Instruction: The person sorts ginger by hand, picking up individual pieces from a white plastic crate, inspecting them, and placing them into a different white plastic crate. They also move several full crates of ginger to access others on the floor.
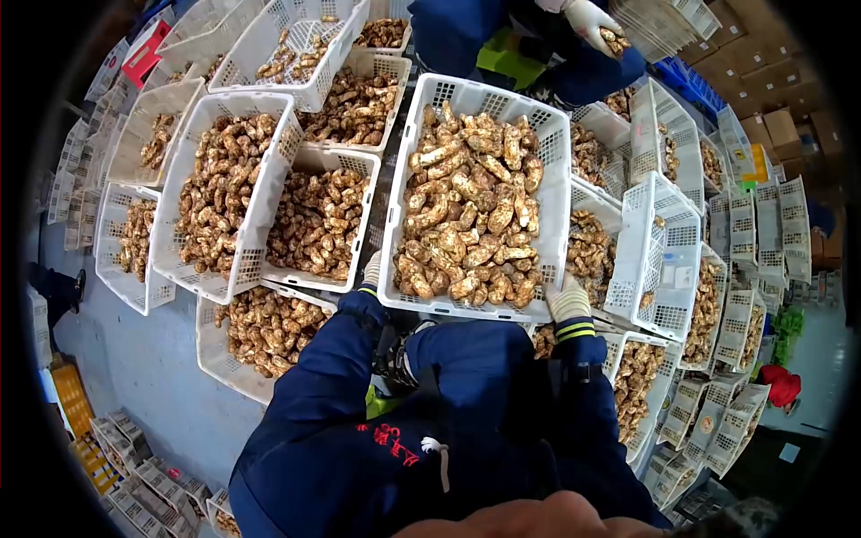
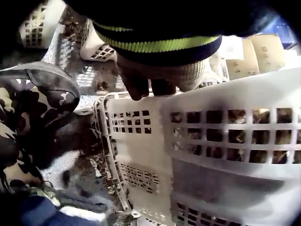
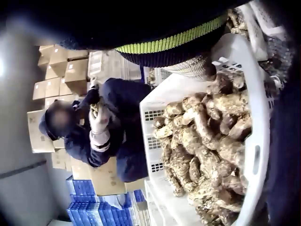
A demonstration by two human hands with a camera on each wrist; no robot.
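Dark blue cloth fills the bottom of the head view, a thick jacket (image 1: 484,466) with red writing on its front. Just past it, near the middle of the frame, is a big white basket (image 1: 493,97) with lots of little holes in its sides. It is full of lumpy brown mushrooms (image 1: 475,206) (they look a bit like dirty potatoes). The left hand (image 1: 371,269), in a pale glove, grips the basket's edge at its lower left corner. The right hand (image 1: 569,300), gloved too, holds on at the lower right corner. Each cuff has bright yellow-green stripes.

Just left of the big basket sits another full basket (image 1: 305,280), and a long basket (image 1: 269,197) overlaps it. On the right, a tall basket (image 1: 668,269) leans over and has only a few mushrooms in it. At the top, another person's white-gloved hand (image 1: 592,22) holds a small lump (image 1: 614,40). Brown boxes (image 1: 762,72) are piled up in the upper right. Grey-blue floor (image 1: 117,341) shows at the left. A red thing (image 1: 778,386) is near the right edge. At the left of the left wrist view is a camouflage shoe (image 2: 49,89).
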